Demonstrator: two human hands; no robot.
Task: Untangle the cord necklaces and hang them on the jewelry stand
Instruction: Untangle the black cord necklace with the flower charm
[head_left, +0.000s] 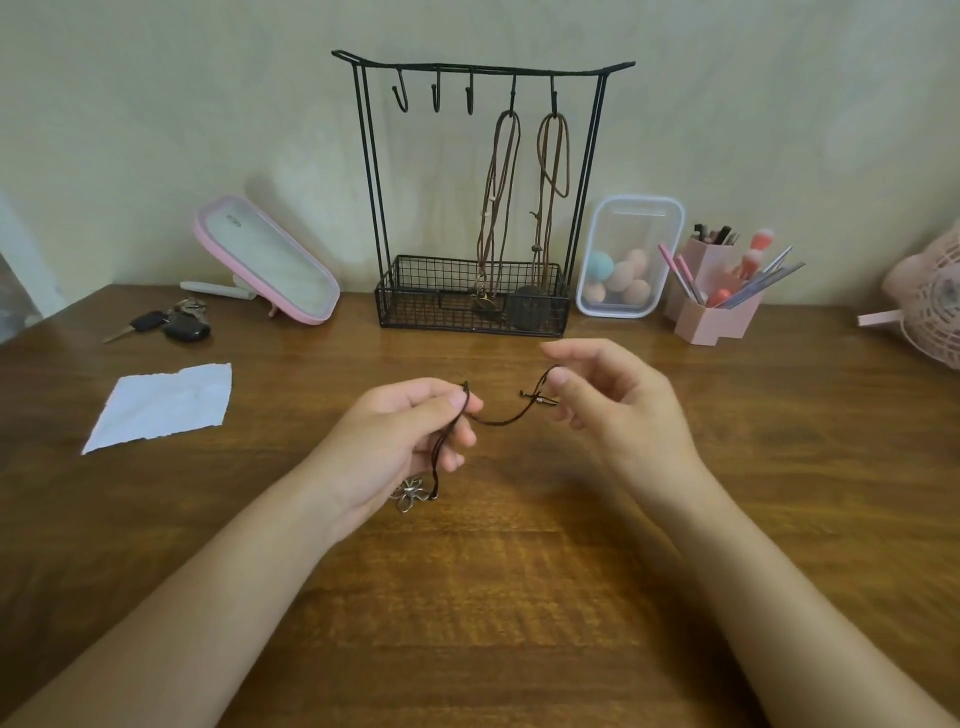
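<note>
Above the table (519, 597), cord necklace (501, 418) in pinch of left hand (410, 436) and right hand (613, 405).

Black wire stand (415, 304), brown hanging necklaces (491, 208), dark cord (501, 420), pink-framed mirror (208, 228), wood-grain brown table (467, 597)

dark cord necklace (506, 415): thin black cord, slack, sagging in a shallow curve above the counter (519, 597); pinched by the fingers of the left hand (400, 441) and, near a small knot, of the right hand (613, 400).
flower pendant (410, 493): silvery open-petal metal flower, dangling on the cord below the left hand.
jewelry stand (371, 182): black wire frame, upright at the counter's back edge; five hooks under the top bar, mesh basket at the base.
first brown necklace (501, 197): hangs from the fourth hook from the left, pendant down in the basket.
second brown necklace (553, 156): hangs looped from the fifth hook, dark round pendant in the basket.
</note>
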